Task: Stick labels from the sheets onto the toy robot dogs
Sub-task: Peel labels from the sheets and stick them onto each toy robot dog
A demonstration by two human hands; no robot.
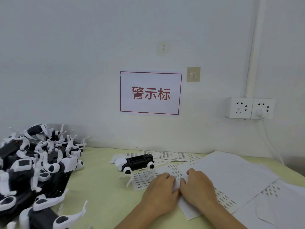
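Bench [102, 187]: heap of toy dogs [34, 164] at frame left; single toy dog [136, 163] at centre, on label sheets [165, 156]; blank sheets [231, 172] right; both hands [179, 189] on lower-centre sheet.

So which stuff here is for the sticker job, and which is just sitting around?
For the job:
- label sheet under both hands
- left hand and right hand
- toy robot dog lying nearby
- pile of dogs
- spare label sheets

Just there:
- red-lettered sign
- wall sockets
- wall hooks
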